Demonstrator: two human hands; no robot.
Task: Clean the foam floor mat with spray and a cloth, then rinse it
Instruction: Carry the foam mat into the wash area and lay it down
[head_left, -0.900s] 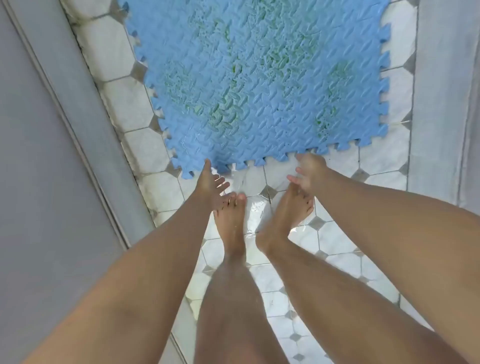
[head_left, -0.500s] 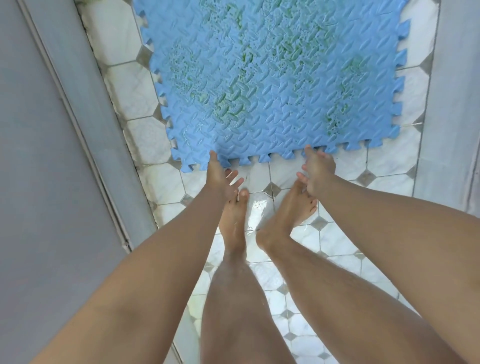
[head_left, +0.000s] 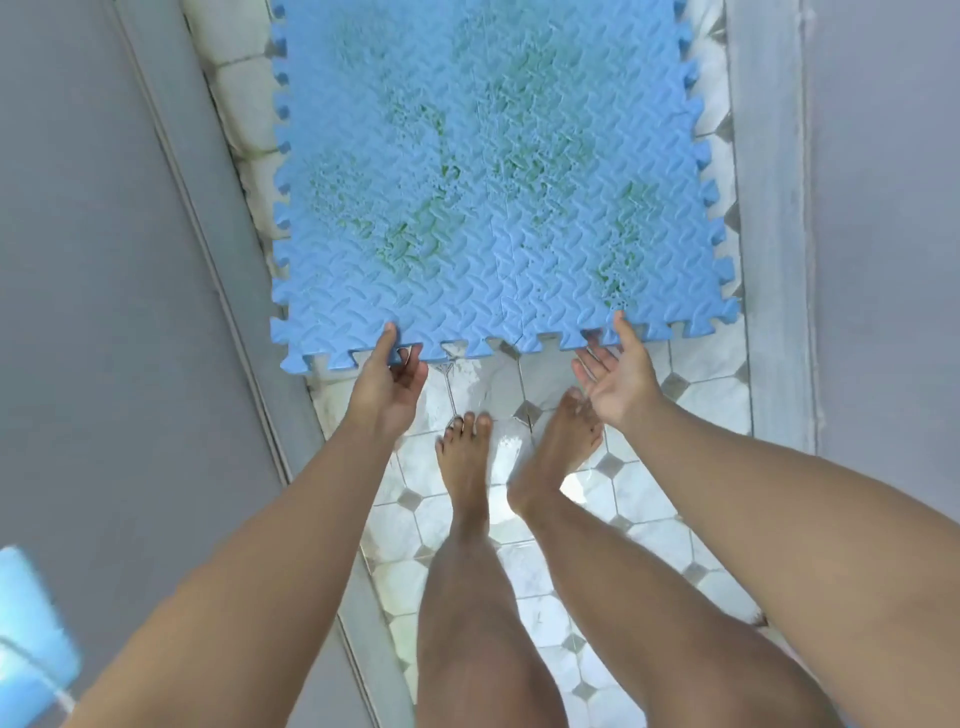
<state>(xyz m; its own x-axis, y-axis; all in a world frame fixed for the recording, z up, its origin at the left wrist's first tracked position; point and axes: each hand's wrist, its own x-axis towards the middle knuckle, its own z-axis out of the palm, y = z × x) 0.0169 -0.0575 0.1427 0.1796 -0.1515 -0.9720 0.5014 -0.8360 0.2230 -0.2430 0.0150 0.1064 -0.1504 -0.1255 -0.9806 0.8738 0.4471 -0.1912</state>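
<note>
A person standing barefoot is bending over a blue foam mat (head_left: 493, 182) that is lying on a wet tiled floor (head_left: 649, 499), filling the strip between a grey wall (head_left: 104, 260) and a grey frame (head_left: 769, 208), its far end running out of the top of the view. The left hand (head_left: 387, 384) is gripping the mat's near toothed edge, thumb on top and fingers (head_left: 413, 364) curling beneath. The right hand (head_left: 618, 379) is resting its thumb on the same edge, palm turned up and fingers (head_left: 589, 358) spreading loosely; whether they are reaching under cannot be told. Greenish patches are showing across the mat's ridged surface. The left foot (head_left: 465, 457) and right foot (head_left: 558, 452) are standing just behind the hands. A blurred pale blue object (head_left: 31, 629) is showing at the lower left corner.
</note>
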